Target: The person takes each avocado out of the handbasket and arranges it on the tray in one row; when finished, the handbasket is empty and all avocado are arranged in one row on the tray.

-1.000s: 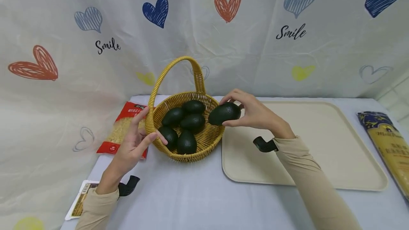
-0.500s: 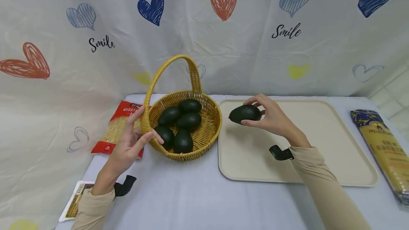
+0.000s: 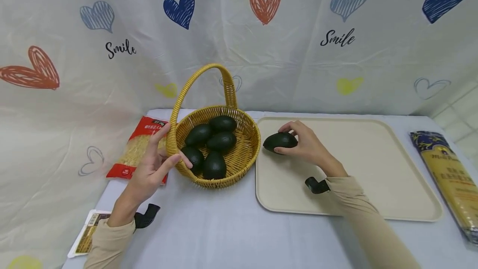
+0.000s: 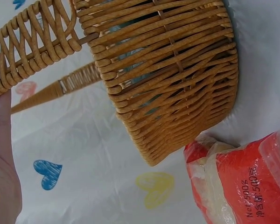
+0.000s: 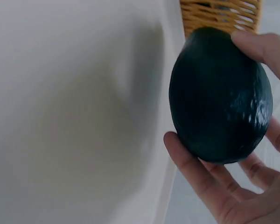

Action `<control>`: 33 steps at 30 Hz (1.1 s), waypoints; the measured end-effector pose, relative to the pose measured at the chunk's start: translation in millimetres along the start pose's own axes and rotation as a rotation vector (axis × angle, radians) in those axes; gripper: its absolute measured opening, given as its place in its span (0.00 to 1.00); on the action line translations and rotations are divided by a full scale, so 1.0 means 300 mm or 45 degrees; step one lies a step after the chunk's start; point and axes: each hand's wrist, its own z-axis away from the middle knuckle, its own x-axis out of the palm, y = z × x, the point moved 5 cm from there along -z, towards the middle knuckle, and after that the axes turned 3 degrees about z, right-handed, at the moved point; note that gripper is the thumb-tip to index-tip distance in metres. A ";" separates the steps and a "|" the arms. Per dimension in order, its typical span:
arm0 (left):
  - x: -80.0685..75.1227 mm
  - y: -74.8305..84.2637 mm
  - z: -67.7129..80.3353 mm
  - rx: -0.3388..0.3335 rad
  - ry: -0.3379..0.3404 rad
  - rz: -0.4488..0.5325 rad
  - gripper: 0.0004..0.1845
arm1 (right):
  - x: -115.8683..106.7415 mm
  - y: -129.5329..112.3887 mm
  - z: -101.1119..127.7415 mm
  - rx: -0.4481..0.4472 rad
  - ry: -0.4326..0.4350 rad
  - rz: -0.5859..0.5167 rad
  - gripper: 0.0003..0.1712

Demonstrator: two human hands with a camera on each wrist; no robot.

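Note:
In the head view my right hand (image 3: 308,144) holds a dark green avocado (image 3: 280,141) between thumb and fingers, low over the left part of the beige tray (image 3: 358,177). The right wrist view shows this avocado (image 5: 219,95) up close, thumb on one side and fingertips on the other. My left hand (image 3: 147,173) grips the woven yellow basket (image 3: 239,173) where its tall handle (image 3: 183,94) meets the rim. Inside the basket lie several more avocados (image 3: 214,165). At the edge of the left wrist view, part of the left hand (image 4: 2,163) shows against the handle.
A red pasta bag (image 3: 127,159) lies behind the left hand, and a flat white-edged packet (image 3: 87,235) sits near the left sleeve. Right of the tray is a yellow and blue pasta bag (image 3: 444,177). Behind everything hangs a white curtain (image 3: 291,53) printed with hearts.
The right hand has carried the avocado from over the basket's right rim rightward, then down over the tray. The left hand has stayed on the basket.

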 end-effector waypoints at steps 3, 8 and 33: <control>0.000 0.000 -0.001 0.002 -0.005 -0.002 0.43 | 0.023 0.000 -0.001 0.044 0.001 0.048 0.30; 0.004 -0.004 0.000 -0.010 -0.022 -0.001 0.40 | 0.033 -0.001 0.013 0.072 -0.001 0.094 0.29; 0.004 0.004 -0.001 -0.011 0.011 0.016 0.47 | 0.015 -0.053 0.037 0.000 -0.240 0.019 0.28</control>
